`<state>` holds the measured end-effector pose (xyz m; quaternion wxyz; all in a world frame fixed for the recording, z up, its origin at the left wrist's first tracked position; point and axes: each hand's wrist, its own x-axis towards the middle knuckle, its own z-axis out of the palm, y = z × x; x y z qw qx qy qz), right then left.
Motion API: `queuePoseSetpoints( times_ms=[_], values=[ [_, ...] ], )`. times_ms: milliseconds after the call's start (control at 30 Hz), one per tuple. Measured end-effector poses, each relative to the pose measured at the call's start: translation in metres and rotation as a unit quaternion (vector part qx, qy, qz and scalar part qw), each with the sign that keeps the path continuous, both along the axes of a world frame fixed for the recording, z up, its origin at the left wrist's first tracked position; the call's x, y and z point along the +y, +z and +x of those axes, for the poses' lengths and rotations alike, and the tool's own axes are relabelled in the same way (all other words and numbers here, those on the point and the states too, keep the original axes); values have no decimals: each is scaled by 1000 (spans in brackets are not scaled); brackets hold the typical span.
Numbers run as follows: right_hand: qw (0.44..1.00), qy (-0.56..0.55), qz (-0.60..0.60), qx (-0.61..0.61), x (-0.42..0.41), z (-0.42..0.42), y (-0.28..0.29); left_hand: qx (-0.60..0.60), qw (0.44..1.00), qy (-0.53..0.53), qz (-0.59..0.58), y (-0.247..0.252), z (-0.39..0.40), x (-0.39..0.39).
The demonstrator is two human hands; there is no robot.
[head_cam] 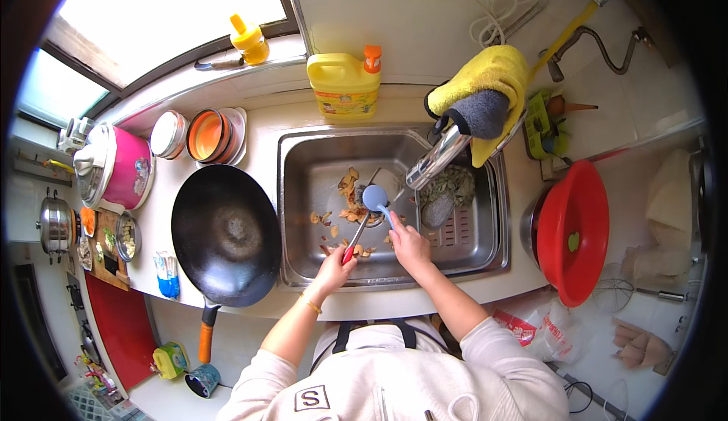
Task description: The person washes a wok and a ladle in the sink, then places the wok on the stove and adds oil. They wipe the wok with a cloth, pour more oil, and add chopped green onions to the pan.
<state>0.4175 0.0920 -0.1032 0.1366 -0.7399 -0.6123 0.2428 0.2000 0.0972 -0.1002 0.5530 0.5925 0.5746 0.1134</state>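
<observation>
Low over the stainless steel sink (296, 239), my left hand (335, 268) grips the red handle of a metal utensil (357, 235); its far end lies by the blue brush head, and its exact kind is unclear. My right hand (410, 245) holds a light blue round-headed brush or scoop (375, 197) by its handle, above the drain area. The two tools meet or overlap there. Brown food scraps and peelings (348, 182) lie scattered on the sink floor. At the sink's right, a drain tray (455, 234) holds leafy scraps (459, 185) and a grey mesh scourer (438, 210).
A black wok (227, 233) stands left of the sink, its handle past the counter edge. The chrome faucet (429, 165) reaches in under yellow-grey cloths (489, 91). Behind is a yellow detergent jug (344, 88); bowls (207, 135) are back left, a red basin (574, 233) right.
</observation>
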Motion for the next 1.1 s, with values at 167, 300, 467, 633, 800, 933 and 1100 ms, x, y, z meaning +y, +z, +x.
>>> queuePoseSetpoints(
  times_ms=[167,300,467,633,800,933,1100],
  values=[
    [996,-5,26,-80,36,-10,-11,90,995,28,28,24,-25,-29],
    [985,114,-44,-121,18,-44,14,47,994,75,56,20,-41,-34],
    [996,37,2,-82,30,-48,2,35,995,81,41,8,-51,-39],
    [988,75,-83,-102,1,-77,27,-75,978,163,-106,43,-44,-29],
    [992,-12,-69,-106,15,-64,31,-82,978,141,-131,52,-55,-29],
    [985,63,-103,-122,-9,-81,43,-105,974,148,-139,48,-57,-25],
    [990,-25,-83,-114,6,-57,22,-87,973,128,-170,44,-66,-27]
  ],
)
